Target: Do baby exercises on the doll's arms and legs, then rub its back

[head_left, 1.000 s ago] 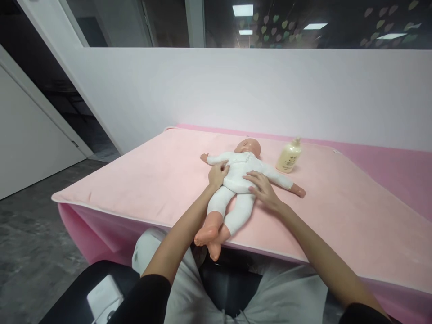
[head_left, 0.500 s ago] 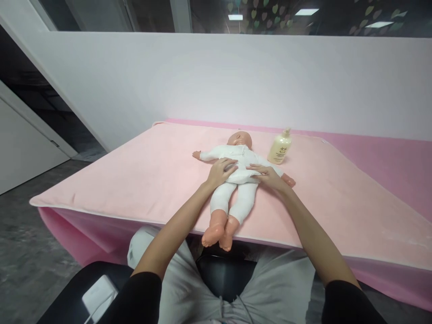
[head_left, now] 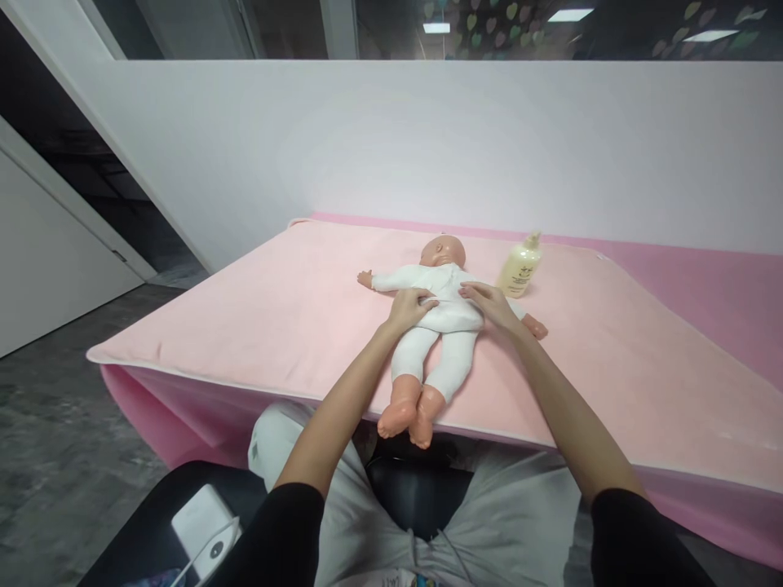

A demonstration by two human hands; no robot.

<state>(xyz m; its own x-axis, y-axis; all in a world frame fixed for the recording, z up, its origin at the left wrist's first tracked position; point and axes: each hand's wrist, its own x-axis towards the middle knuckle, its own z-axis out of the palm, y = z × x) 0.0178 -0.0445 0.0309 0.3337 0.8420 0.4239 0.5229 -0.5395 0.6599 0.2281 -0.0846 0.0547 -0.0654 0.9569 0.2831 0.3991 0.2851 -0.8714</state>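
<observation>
A baby doll (head_left: 449, 314) in a white top and leggings lies on its back, bare feet towards me and head turned to one side. My left hand (head_left: 411, 310) rests along the left side of its belly, thumb a little apart from the stretched fingers. On the opposite side, my right hand (head_left: 490, 303) lies on the edge of the doll's torso with its fingers extended close together. Neither hand grips anything that I can see. Just beyond my right hand, a pale yellow pump bottle (head_left: 519, 265) stands upright.
A pink blanket (head_left: 294, 302) covers the table, and the doll's feet reach its front edge. Behind rises a white wall (head_left: 397, 139) with windows above. A white device (head_left: 205, 522) with a cable lies on a black chair (head_left: 134, 530) at my left.
My right hand has moved up the doll's torso, its fingers now closer together. My left hand stays at the doll's side. The whole view has shifted slightly.
</observation>
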